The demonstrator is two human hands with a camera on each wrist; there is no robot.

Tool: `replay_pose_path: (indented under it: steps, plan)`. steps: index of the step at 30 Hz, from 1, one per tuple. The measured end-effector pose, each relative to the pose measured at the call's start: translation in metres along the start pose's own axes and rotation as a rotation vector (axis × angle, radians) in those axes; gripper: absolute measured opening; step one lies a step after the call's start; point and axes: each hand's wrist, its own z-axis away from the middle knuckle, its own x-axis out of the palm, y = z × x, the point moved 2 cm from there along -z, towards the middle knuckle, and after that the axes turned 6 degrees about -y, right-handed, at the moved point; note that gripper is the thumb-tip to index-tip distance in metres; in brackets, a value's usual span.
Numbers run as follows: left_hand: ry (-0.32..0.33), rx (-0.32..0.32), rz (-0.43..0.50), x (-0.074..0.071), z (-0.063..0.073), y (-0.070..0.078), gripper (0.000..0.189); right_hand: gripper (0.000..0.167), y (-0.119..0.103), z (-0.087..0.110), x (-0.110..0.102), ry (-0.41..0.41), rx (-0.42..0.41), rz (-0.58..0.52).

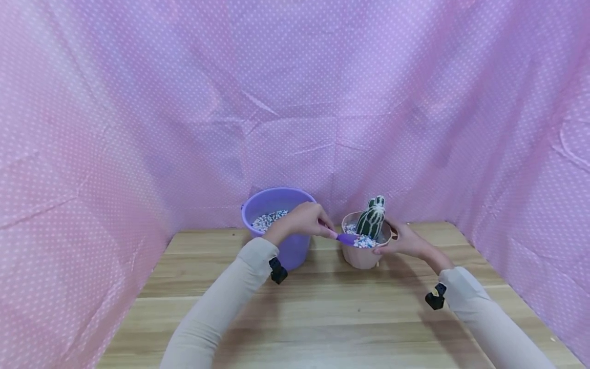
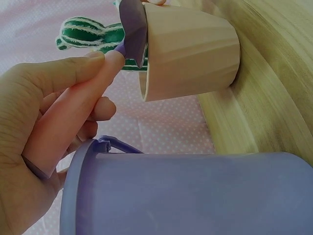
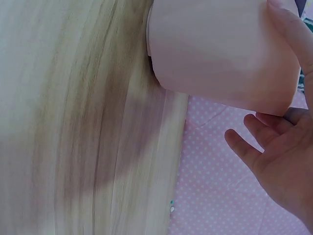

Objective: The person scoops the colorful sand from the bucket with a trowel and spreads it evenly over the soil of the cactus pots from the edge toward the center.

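In the head view my left hand (image 1: 308, 219) holds a toy trowel with a pink handle and a purple blade (image 1: 346, 239). The blade, carrying white and blue pebbles (image 1: 365, 242), lies at the near rim of a pale peach flower pot (image 1: 361, 258). A dark green cactus (image 1: 370, 222) with white stripes stands in that pot, leaning a little right. My right hand (image 1: 405, 242) grips the pot's right side at the rim, thumb in front. From the left wrist, the fingers wrap round the trowel's handle (image 2: 73, 115) with the thumb along its top.
A purple bucket (image 1: 295, 252) of small mixed pebbles (image 1: 269, 220) stands left of the pot, under my left forearm. Both rest near the back of a wooden table (image 1: 332, 318). Pink dotted cloth (image 1: 295, 102) hangs behind and at both sides. A few stray pebbles (image 3: 172, 208) lie near the table edge.
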Motion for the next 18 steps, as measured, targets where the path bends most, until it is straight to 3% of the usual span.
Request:
replay_pose_path:
  steps: [18]
  plan:
    - [-0.016,-0.011,0.008,-0.0034,-0.0002,0.0036,0.020,0.109,-0.0021,0.0021,0.0037,0.026,0.031,0.033]
